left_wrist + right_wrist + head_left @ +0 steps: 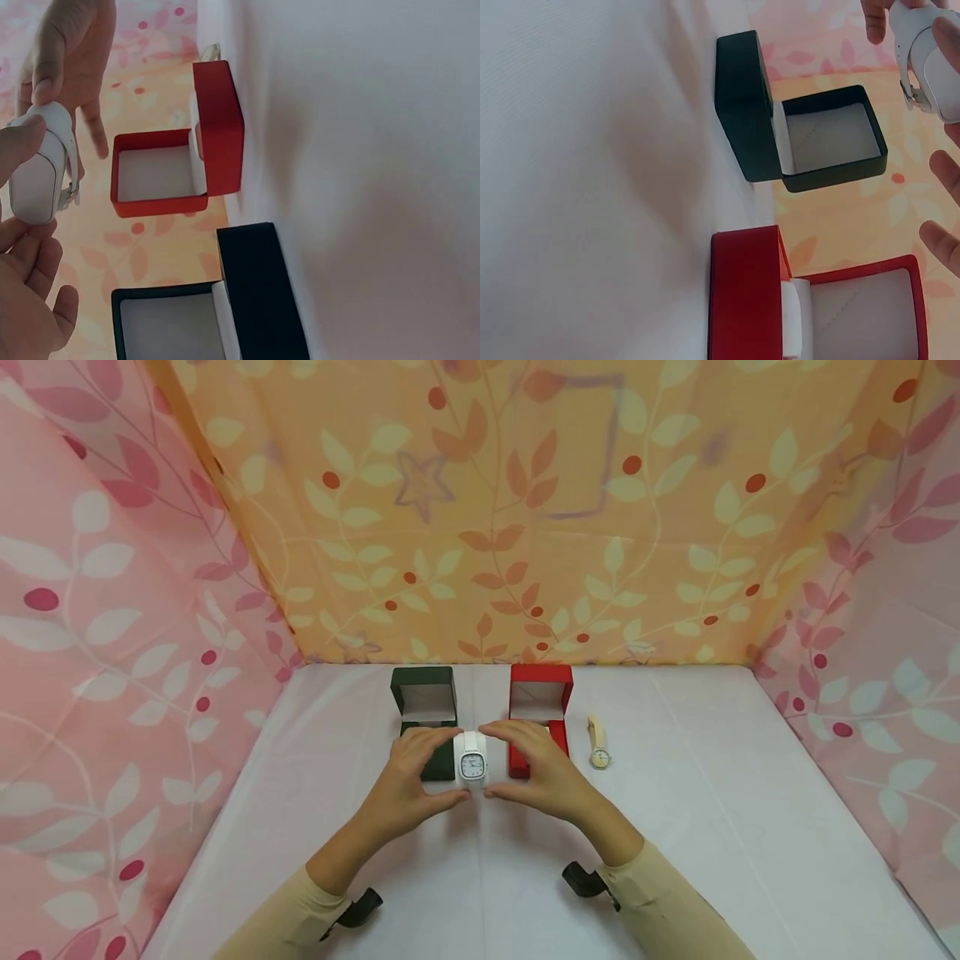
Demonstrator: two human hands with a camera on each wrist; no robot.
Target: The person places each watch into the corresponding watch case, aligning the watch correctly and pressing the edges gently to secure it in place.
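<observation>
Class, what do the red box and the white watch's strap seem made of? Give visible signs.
Red box: probably stiff board, matt covering; crisp edges, even colour. White strap: leather or plastic, smooth finish; it bends in a curve, leaving either possible.

An orange back wall (510,560), patterned with pale leaves (675,428), red dots (632,465) and a purple star (424,485), stands behind the white tabletop (705,827). A pink left wall (135,643) and a pink right wall (877,643), both leafy, flank it under soft light.
</observation>
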